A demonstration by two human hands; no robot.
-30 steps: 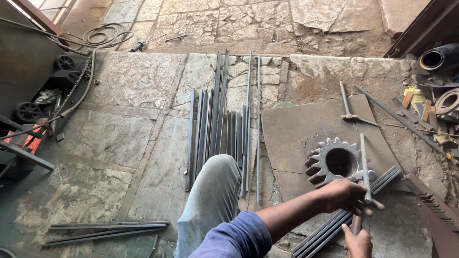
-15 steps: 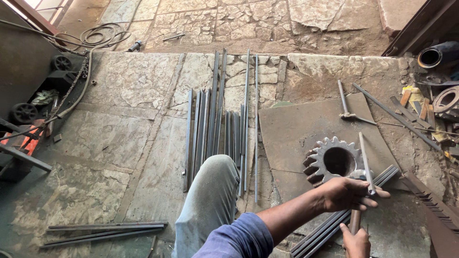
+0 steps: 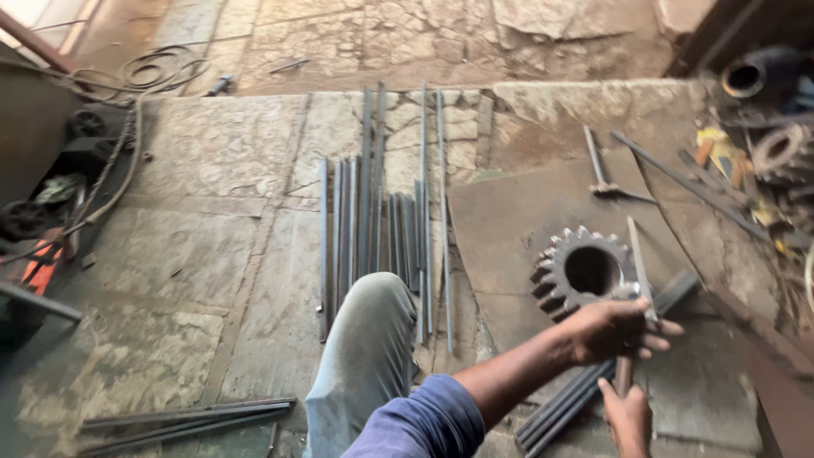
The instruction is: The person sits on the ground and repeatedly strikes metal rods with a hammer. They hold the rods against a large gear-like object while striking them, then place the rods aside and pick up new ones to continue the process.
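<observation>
Right at the bottom edge, the right hand (image 3: 626, 417) is wrapped around the lower end of a wooden handle (image 3: 624, 374), fingers closed on it. The view is soft here, so whether that handle carries a hammer head I cannot tell. Just above, the left hand (image 3: 617, 329), reaching across on a blue sleeve (image 3: 415, 424), is clamped on a thin flat metal strip (image 3: 638, 259) that stands up and leans slightly away from the person. The two hands sit close together, one above the other, each gripping its own piece.

Beneath them lies a bundle of dark bars (image 3: 593, 382), running on a diagonal across a rusty steel plate (image 3: 509, 229). Touching the left hand's far side, a big toothed gear (image 3: 577, 271) rests flat on that plate, its round bore facing up. A bent knee in grey trousers (image 3: 365, 339) fills the lower middle.

Past the knee, a row of long steel rods (image 3: 373, 212) lies side by side on the stone floor (image 3: 195, 237), pointing away. A few more rods (image 3: 186, 416) lie at lower left.

Further out on the plate's far edge, a hammer (image 3: 600, 174) lies. On the right, a heap of scrap and a dark pipe (image 3: 750, 76). Far left, coiled cable (image 3: 161, 72) and small black wheels (image 3: 85, 123).
</observation>
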